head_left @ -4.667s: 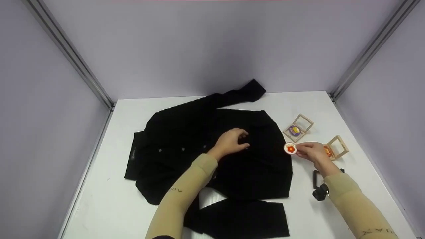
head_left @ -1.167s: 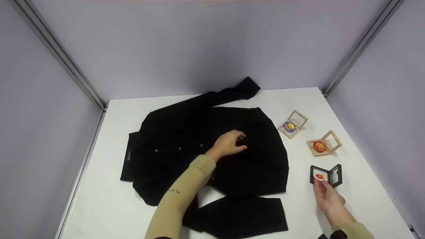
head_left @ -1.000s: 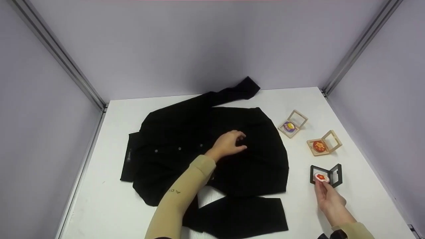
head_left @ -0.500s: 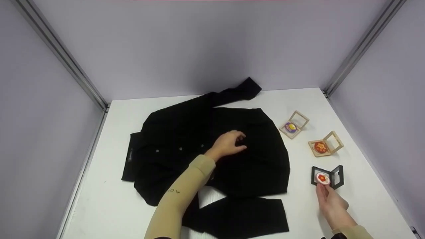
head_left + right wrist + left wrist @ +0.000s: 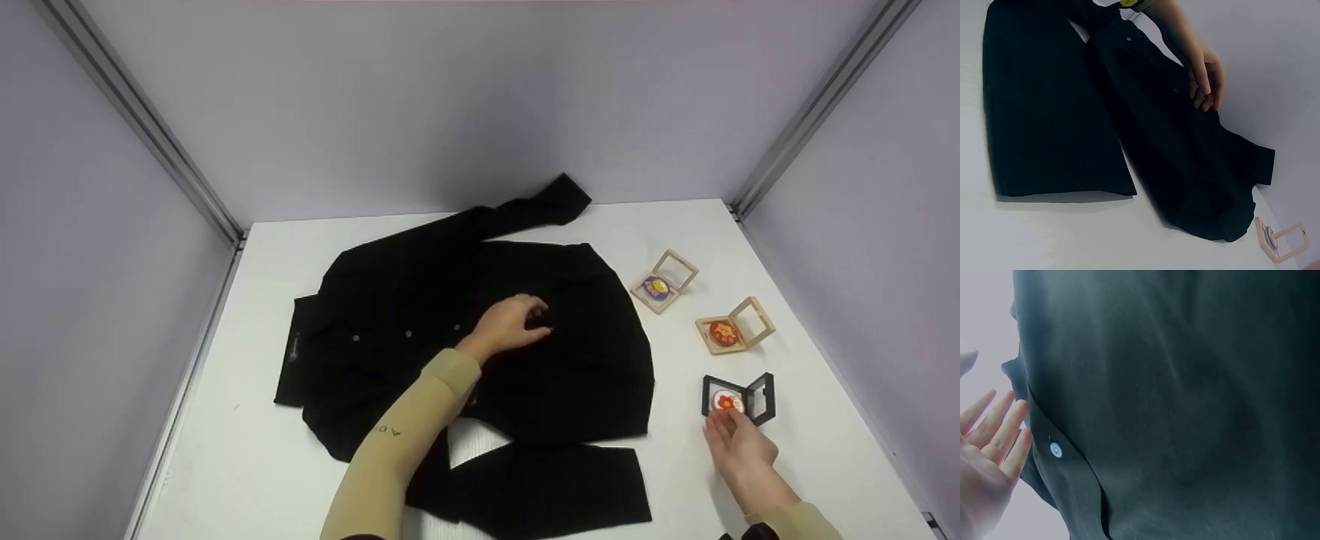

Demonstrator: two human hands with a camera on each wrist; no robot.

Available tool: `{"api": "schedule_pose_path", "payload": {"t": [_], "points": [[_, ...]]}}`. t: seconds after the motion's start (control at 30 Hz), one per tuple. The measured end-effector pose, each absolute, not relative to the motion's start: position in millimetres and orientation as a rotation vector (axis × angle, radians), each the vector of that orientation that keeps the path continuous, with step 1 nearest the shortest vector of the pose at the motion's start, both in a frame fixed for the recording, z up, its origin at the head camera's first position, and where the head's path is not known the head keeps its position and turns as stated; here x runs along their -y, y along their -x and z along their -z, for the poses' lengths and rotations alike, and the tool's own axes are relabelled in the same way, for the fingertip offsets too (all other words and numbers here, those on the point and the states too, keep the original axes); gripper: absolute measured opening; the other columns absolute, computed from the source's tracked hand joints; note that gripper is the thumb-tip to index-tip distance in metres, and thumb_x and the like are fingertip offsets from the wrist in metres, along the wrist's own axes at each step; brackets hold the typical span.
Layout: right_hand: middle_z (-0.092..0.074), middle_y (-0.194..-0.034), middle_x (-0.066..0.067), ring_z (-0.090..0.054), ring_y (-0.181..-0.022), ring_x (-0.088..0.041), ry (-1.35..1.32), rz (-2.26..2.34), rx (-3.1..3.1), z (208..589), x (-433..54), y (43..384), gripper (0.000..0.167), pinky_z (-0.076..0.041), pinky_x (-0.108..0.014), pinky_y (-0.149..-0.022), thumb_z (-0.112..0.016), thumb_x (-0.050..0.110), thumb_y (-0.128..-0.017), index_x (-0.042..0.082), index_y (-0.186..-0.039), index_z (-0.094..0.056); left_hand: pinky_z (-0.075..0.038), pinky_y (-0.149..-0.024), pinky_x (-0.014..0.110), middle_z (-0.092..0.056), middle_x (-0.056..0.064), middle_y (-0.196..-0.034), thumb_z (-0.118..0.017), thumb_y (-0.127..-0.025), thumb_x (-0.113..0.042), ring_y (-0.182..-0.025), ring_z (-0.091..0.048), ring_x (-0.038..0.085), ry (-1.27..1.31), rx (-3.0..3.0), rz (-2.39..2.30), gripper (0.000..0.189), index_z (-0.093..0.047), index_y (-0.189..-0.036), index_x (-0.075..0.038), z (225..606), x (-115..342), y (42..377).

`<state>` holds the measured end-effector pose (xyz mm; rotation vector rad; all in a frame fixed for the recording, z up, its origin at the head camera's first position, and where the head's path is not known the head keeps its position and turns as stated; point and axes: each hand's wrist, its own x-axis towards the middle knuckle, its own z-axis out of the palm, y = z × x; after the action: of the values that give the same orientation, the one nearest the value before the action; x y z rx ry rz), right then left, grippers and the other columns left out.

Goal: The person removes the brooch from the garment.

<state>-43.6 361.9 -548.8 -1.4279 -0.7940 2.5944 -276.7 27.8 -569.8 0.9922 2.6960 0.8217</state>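
Note:
My left hand (image 5: pixel 510 324) hovers over a black long-sleeved button-up shirt (image 5: pixel 585 375), its fingers loosely bent and holding nothing. In the left wrist view, the spread fingers of this hand (image 5: pixel 994 450) are beside the shirt's button placket. At the right, my right hand (image 5: pixel 742 450) is at a small black display case (image 5: pixel 763 401) with its lid raised. Inside the case lies a round white badge (image 5: pixel 727 400) with a red flower. The right fingertips overlap the badge's near edge, fingers loosely extended.
Two small wooden cases stand with lids up: one (image 5: pixel 651 301) holds a purple and yellow round badge, the other (image 5: pixel 739 349) an orange-red one. The white table (image 5: pixel 217 450) is bounded by grey walls. One shirt sleeve (image 5: pixel 555 487) extends across the front.
The right hand has carried the flower badge from beside the shirt down into the black case, and its fingers have loosened from the badge. The left hand has barely moved.

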Motion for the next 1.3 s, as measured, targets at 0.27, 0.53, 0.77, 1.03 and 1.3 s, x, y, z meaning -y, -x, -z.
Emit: {"api": "schedule_pose_path", "payload": {"t": [0.27,0.53,0.77,1.03,1.3], "points": [[-0.071,-0.080,0.003,-0.072,-0.082,-0.005,1.350,-2.627,1.161,538.6,-345.9,66.9,0.040,-0.049,-0.019,-0.113,-0.046,0.021,-0.112,0.017,-0.079,-0.067,-0.057,-0.104,0.036,-0.073,0.005,-0.127,-0.076,-0.098,-0.035,-0.116,-0.071,0.020,-0.955,-2.708,-0.803,0.044,-0.068,-0.135,-0.013,566.5,-17.6,275.2],[-0.074,-0.077,0.011,-0.072,-0.082,0.002,1.163,-2.582,1.507,535.8,-332.3,90.2,0.044,-0.053,-0.015,-0.103,-0.046,0.020,-0.112,0.024,-0.075,-0.070,-0.057,-0.104,0.037,-0.073,0.005,-0.128,-0.076,-0.098,-0.035,-0.116,-0.071,0.020,-0.942,-2.721,-0.803,0.045,-0.068,-0.136,-0.014,561.5,-9.0,275.4],[-0.076,-0.077,0.016,-0.072,-0.082,0.005,1.052,-2.545,1.699,533.0,-322.0,108.6,0.045,-0.055,-0.014,-0.095,-0.047,0.020,-0.112,0.029,-0.074,-0.070,-0.057,-0.105,0.038,-0.072,0.005,-0.130,-0.075,-0.098,-0.035,-0.118,-0.070,0.021,-0.924,-2.722,-0.815,0.046,-0.067,-0.138,-0.013,560.7,-1.7,276.9],[-0.076,-0.073,0.017,-0.072,-0.078,0.006,0.969,-2.475,1.820,525.6,-305.8,128.5,0.041,-0.056,-0.011,-0.085,-0.052,0.014,-0.110,0.028,-0.076,-0.070,-0.057,-0.105,0.037,-0.073,0.006,-0.128,-0.076,-0.098,-0.036,-0.118,-0.071,0.021,-0.928,-2.742,-0.808,0.046,-0.068,-0.136,-0.013,561.6,4.6,280.2],[-0.075,-0.080,0.020,-0.072,-0.085,0.007,0.868,-2.433,1.959,524.6,-299.3,140.5,0.033,-0.055,-0.013,-0.094,-0.054,0.015,-0.110,0.029,-0.085,-0.070,-0.057,-0.106,0.038,-0.073,0.006,-0.127,-0.075,-0.098,-0.037,-0.118,-0.071,0.022,-0.933,-2.750,-0.814,0.046,-0.068,-0.137,-0.012,560.0,8.1,279.8]]}}
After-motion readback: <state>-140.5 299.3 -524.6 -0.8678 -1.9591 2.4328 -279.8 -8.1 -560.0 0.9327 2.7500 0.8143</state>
